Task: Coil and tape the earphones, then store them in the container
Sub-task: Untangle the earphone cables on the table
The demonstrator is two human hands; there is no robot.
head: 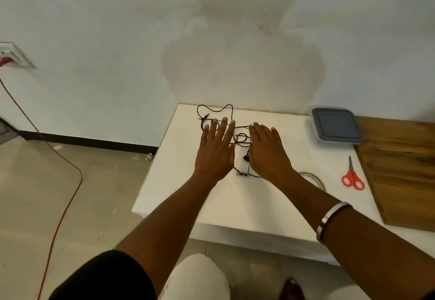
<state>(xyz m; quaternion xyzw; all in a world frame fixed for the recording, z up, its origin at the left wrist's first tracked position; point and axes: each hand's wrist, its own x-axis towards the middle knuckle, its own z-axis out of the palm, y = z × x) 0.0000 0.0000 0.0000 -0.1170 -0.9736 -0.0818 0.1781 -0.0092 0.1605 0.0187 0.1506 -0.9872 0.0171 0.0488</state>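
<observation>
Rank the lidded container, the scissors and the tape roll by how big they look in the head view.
1. Lidded container, clearly largest.
2. Scissors and tape roll: unsure, since the forearm hides part of the roll.

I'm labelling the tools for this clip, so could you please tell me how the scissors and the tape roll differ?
The scissors are red-handled and lie in full view; the tape roll is a pale ring partly hidden behind the right forearm. The scissors sit nearer the wooden board; the tape roll lies closer to the right hand. Both rest untouched on the white table.
</observation>
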